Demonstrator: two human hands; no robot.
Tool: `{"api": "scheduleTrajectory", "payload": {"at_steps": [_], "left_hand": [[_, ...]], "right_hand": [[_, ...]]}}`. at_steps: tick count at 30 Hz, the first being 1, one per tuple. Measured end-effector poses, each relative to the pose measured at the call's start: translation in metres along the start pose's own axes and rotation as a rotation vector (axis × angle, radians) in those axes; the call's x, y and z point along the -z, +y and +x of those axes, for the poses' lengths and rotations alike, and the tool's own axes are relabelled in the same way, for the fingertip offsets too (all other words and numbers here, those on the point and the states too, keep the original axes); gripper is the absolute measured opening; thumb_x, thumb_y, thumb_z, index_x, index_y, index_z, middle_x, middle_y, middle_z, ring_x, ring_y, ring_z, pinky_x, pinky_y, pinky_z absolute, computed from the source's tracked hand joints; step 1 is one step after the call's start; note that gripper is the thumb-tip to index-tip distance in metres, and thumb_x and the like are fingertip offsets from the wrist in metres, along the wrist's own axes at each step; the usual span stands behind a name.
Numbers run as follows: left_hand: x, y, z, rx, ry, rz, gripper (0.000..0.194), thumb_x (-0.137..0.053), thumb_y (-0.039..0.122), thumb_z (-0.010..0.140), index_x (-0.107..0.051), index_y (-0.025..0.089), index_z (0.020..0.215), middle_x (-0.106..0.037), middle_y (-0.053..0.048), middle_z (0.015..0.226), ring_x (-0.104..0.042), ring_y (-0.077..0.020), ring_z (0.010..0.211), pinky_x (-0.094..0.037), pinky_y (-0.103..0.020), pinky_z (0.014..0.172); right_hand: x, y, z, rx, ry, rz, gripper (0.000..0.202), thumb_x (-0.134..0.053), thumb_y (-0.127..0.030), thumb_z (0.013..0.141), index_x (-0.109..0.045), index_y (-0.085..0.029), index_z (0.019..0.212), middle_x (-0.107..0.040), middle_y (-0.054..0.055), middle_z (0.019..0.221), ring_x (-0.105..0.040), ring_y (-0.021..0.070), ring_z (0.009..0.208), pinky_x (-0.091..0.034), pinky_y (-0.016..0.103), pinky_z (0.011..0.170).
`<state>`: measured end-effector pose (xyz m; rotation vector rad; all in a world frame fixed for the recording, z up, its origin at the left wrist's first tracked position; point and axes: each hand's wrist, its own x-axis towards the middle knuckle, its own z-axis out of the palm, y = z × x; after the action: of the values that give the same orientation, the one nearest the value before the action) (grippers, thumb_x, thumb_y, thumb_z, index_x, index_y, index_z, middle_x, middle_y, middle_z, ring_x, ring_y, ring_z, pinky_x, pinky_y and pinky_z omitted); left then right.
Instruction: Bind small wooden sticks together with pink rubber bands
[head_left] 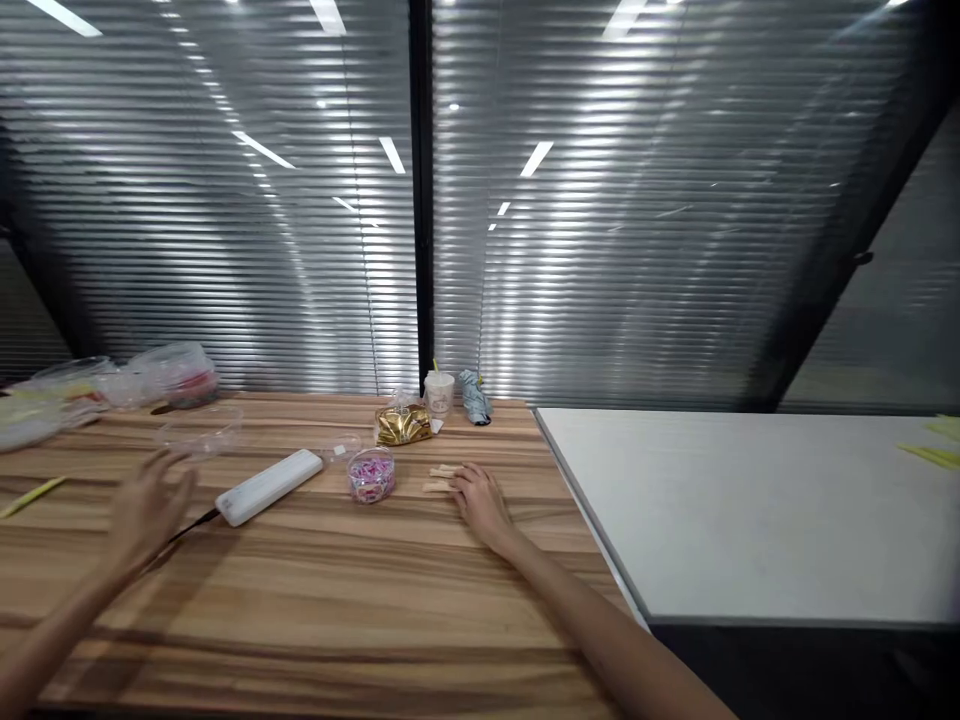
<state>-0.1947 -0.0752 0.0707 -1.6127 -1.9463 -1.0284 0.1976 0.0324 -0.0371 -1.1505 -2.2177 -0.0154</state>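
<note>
My right hand [484, 505] rests on the wooden table, its fingers closed over a few pale flat strips [441, 478] that look like wooden sticks. My left hand [154, 510] is raised above the table at the left, slightly blurred, with fingers apart and nothing in them. Just beyond its fingertips stands a clear plastic container [202, 432]. Between my hands lie a white bar [270, 485] with a black cable, and a small round clear tub [371, 475] filled with pink and purple bits. A clear lid [341, 448] lies behind the tub.
At the back are a gold packet [403, 424], a white cup [439, 393] and a crumpled blue-grey wrapper [475, 397]. Clear containers [172, 372] crowd the far left; a yellow stick [34, 496] lies nearer. A white table [720, 510] adjoins at the right, with yellow pieces [930, 456].
</note>
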Motion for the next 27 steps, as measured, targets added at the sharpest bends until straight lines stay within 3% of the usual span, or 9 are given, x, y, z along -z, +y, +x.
{"api": "scheduleTrajectory", "payload": {"at_steps": [2, 6, 8, 10, 14, 17, 20, 23, 27], "left_hand": [[-0.032, 0.03, 0.011, -0.101, -0.042, -0.11, 0.039, -0.034, 0.049, 0.075, -0.056, 0.019, 0.088, -0.063, -0.007, 0.101, -0.054, -0.0246, 0.099, -0.04, -0.037, 0.088], [-0.079, 0.099, 0.021, -0.327, -0.477, -0.211, 0.029, -0.04, 0.035, 0.076, -0.064, 0.018, 0.08, -0.068, -0.007, 0.088, -0.06, -0.0208, 0.083, -0.044, -0.028, 0.076], [-0.1, 0.124, 0.026, -0.345, -0.665, -0.164, 0.023, -0.044, 0.023, 0.072, -0.067, 0.018, 0.075, -0.069, -0.007, 0.082, -0.061, -0.0201, 0.079, -0.043, -0.026, 0.071], [-0.121, 0.138, 0.03, -0.304, -0.752, -0.069, 0.022, -0.048, 0.015, 0.067, -0.069, 0.018, 0.073, -0.069, -0.007, 0.08, -0.061, -0.0197, 0.077, -0.042, -0.024, 0.067], [-0.15, 0.142, 0.034, -0.262, -0.767, -0.002, 0.023, -0.051, 0.006, 0.057, -0.069, 0.018, 0.066, -0.069, -0.007, 0.07, -0.061, -0.0193, 0.069, -0.041, -0.023, 0.062], [-0.156, 0.14, 0.034, -0.243, -0.759, 0.038, 0.018, -0.055, 0.007, 0.055, -0.068, 0.018, 0.061, -0.068, -0.006, 0.067, -0.061, -0.019, 0.067, -0.04, -0.023, 0.06], [-0.15, 0.141, 0.032, -0.223, -0.725, 0.077, 0.016, -0.056, 0.011, 0.058, -0.068, 0.017, 0.066, -0.068, -0.009, 0.074, -0.061, -0.0212, 0.071, -0.04, -0.024, 0.059], [-0.136, 0.145, 0.027, -0.19, -0.646, 0.082, 0.02, -0.052, 0.016, 0.066, -0.069, 0.018, 0.076, -0.068, -0.01, 0.082, -0.061, -0.0234, 0.078, -0.04, -0.026, 0.062], [-0.12, 0.15, 0.015, -0.121, -0.499, 0.046, 0.023, -0.049, 0.021, 0.072, -0.07, 0.02, 0.081, -0.069, -0.01, 0.085, -0.06, -0.0247, 0.084, -0.04, -0.026, 0.064]], "right_hand": [[0.002, -0.002, 0.0, -0.003, 0.002, 0.004, 0.019, -0.048, -0.02, 0.084, -0.065, -0.023, 0.092, -0.061, 0.005, 0.099, -0.045, 0.0194, 0.104, -0.035, 0.033, 0.087], [0.004, -0.005, -0.002, 0.021, 0.041, 0.012, 0.021, -0.048, -0.032, 0.085, -0.064, -0.025, 0.095, -0.061, 0.004, 0.096, -0.044, 0.0197, 0.102, -0.034, 0.033, 0.086], [0.004, -0.005, -0.002, 0.043, 0.037, 0.009, 0.019, -0.048, -0.029, 0.085, -0.065, -0.025, 0.093, -0.061, 0.003, 0.094, -0.044, 0.0188, 0.1, -0.034, 0.032, 0.085], [0.004, -0.004, -0.001, 0.064, 0.022, 0.004, 0.017, -0.049, -0.024, 0.085, -0.065, -0.024, 0.087, -0.061, 0.003, 0.093, -0.045, 0.0181, 0.097, -0.035, 0.031, 0.083], [0.005, -0.005, 0.0, 0.065, 0.028, 0.018, 0.016, -0.049, -0.022, 0.085, -0.064, -0.021, 0.083, -0.062, 0.005, 0.09, -0.048, 0.018, 0.092, -0.036, 0.03, 0.081], [0.006, -0.008, -0.001, 0.071, 0.046, 0.041, 0.02, -0.048, -0.033, 0.085, -0.062, -0.019, 0.088, -0.061, 0.007, 0.092, -0.048, 0.0191, 0.091, -0.036, 0.032, 0.081], [0.005, -0.008, -0.001, 0.165, -0.006, 0.062, 0.024, -0.053, -0.041, 0.08, -0.061, -0.02, 0.091, -0.062, 0.006, 0.095, -0.048, 0.02, 0.093, -0.035, 0.033, 0.083], [0.002, -0.005, 0.0, 0.264, -0.067, 0.103, 0.014, -0.051, -0.025, 0.083, -0.062, -0.022, 0.091, -0.062, 0.003, 0.091, -0.05, 0.0175, 0.092, -0.036, 0.031, 0.083], [-0.004, 0.0, 0.001, 0.332, -0.076, 0.159, 0.026, -0.045, -0.006, 0.081, -0.06, -0.02, 0.097, -0.061, 0.004, 0.091, -0.052, 0.0158, 0.091, -0.038, 0.028, 0.082]]}}
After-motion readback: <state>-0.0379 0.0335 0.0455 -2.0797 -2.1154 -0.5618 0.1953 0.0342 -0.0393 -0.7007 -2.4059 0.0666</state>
